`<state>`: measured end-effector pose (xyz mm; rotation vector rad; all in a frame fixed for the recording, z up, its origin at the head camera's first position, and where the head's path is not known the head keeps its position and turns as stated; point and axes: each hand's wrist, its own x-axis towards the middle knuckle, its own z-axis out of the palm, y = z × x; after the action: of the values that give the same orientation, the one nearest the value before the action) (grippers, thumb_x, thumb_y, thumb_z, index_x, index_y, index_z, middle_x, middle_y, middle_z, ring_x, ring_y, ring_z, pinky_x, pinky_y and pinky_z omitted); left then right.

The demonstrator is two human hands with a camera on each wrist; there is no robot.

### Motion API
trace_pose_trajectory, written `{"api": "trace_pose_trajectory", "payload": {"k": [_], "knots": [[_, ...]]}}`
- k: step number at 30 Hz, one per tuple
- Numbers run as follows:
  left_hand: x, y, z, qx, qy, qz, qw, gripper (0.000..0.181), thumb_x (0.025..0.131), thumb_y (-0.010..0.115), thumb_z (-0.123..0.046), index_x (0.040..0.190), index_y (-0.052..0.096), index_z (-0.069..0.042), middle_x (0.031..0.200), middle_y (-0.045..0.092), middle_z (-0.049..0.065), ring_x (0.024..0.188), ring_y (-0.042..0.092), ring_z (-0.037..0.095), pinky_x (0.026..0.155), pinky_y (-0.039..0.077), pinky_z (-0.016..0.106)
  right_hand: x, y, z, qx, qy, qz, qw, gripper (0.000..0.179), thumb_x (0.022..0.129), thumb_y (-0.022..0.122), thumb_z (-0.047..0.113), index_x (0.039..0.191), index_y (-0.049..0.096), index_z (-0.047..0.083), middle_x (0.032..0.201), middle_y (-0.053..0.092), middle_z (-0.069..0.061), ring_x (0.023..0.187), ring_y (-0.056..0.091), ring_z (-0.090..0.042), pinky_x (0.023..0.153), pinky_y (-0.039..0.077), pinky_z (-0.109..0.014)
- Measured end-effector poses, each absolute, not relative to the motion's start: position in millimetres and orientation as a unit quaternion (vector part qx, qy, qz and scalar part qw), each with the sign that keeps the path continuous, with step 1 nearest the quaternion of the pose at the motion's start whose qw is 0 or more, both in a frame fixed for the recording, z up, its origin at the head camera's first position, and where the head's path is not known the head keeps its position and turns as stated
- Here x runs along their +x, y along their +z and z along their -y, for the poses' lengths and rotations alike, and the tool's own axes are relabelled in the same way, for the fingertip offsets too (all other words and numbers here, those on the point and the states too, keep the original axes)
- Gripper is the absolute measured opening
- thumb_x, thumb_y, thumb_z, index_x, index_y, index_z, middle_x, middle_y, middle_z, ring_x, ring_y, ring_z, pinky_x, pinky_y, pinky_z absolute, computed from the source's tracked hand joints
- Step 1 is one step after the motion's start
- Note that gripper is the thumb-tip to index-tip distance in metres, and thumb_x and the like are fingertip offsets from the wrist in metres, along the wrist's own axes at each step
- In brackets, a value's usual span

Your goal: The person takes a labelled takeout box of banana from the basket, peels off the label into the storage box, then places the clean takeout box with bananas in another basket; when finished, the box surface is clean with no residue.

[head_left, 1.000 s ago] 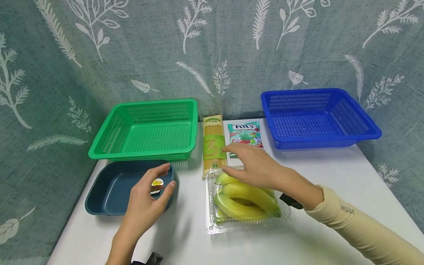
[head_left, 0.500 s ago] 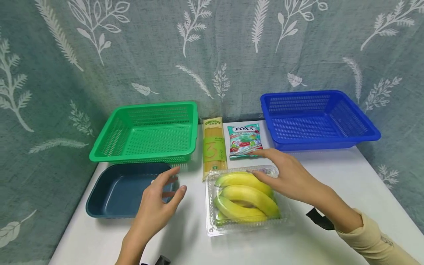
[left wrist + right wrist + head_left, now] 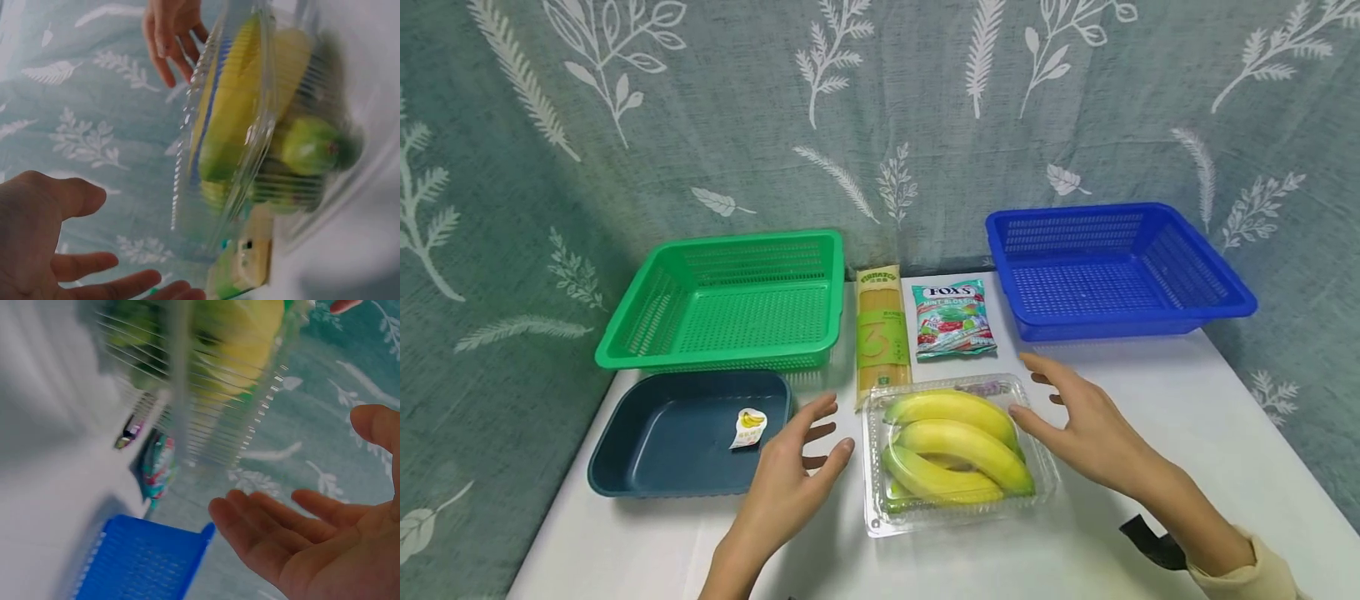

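Observation:
A clear plastic box (image 3: pixel 955 521) with its lid on stands at the middle of the white table, with yellow bananas (image 3: pixel 962 446) inside; greenish round fruit (image 3: pixel 309 147) also shows through its side in the left wrist view. My left hand (image 3: pixel 790 483) hovers left of the box, fingers spread and loosely bent, holding nothing. To the right of the box, my right hand (image 3: pixel 1093 429) is also bare, its thumb tip near the lid's right edge. In the right wrist view a gap shows between the right hand (image 3: pixel 312 544) and the box.
Behind the box lie a pack of noodles (image 3: pixel 883 333) and a FOX'S candy bag (image 3: pixel 953 321). A green basket (image 3: pixel 831 333) stands back left, a blue basket (image 3: pixel 1120 321) back right. A dark blue tub (image 3: pixel 625 417) at left holds a banana sticker (image 3: pixel 749 427).
My left hand has moved right, away from over the tub, uncovering the sticker. My right hand has drawn back right from above the box, uncovering the candy bag and lid.

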<state>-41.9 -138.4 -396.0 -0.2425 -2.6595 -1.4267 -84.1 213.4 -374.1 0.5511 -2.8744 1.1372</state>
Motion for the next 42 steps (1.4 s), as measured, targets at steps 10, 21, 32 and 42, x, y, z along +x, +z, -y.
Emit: {"api": "trace_pose_trajectory", "payload": {"k": [10,21,32,42], "knots": [[-40,-412,122,-0.026,-0.518,0.854,-0.040,0.075,0.095,0.070,-0.038,0.154,0.033,-0.012,0.138,0.056,0.017,0.114,0.064,0.034,0.083,0.057,0.046,-71,-403,-219,0.142,0.407,0.901,-0.045,0.079,0.100,0.062,0.041,0.155,0.024,0.000,0.156,0.031,-0.025,0.129,0.047,-0.047,0.087,0.055,-0.052],[-40,-429,108,-0.009,-0.565,0.822,-0.078,0.081,0.093,0.072,-0.037,0.156,0.029,-0.009,0.137,0.052,0.032,0.106,0.066,0.038,0.081,0.058,0.046,-57,-421,-218,0.066,0.448,0.882,-0.128,0.081,0.101,0.058,0.045,0.156,0.019,0.000,0.145,0.042,-0.035,0.124,0.052,-0.049,0.092,0.051,-0.057],[-40,-437,99,-0.017,-0.578,0.815,-0.025,0.068,0.093,0.072,-0.032,0.151,0.044,-0.008,0.131,0.056,0.033,0.096,0.070,0.035,0.076,0.060,0.037,-48,-432,-206,0.049,0.530,0.841,-0.095,0.074,0.102,0.059,0.031,0.156,0.019,-0.001,0.133,0.053,-0.036,0.106,0.065,-0.034,0.078,0.058,-0.040],[-42,-434,96,-0.007,-0.607,0.795,-0.019,0.067,0.092,0.075,-0.027,0.150,0.046,-0.007,0.131,0.056,0.033,0.087,0.073,0.026,0.066,0.059,0.027,-40,-432,-203,0.053,0.502,0.860,-0.068,0.077,0.103,0.056,0.035,0.156,0.017,-0.005,0.137,0.046,-0.040,0.118,0.057,-0.047,0.090,0.054,-0.053]]}}
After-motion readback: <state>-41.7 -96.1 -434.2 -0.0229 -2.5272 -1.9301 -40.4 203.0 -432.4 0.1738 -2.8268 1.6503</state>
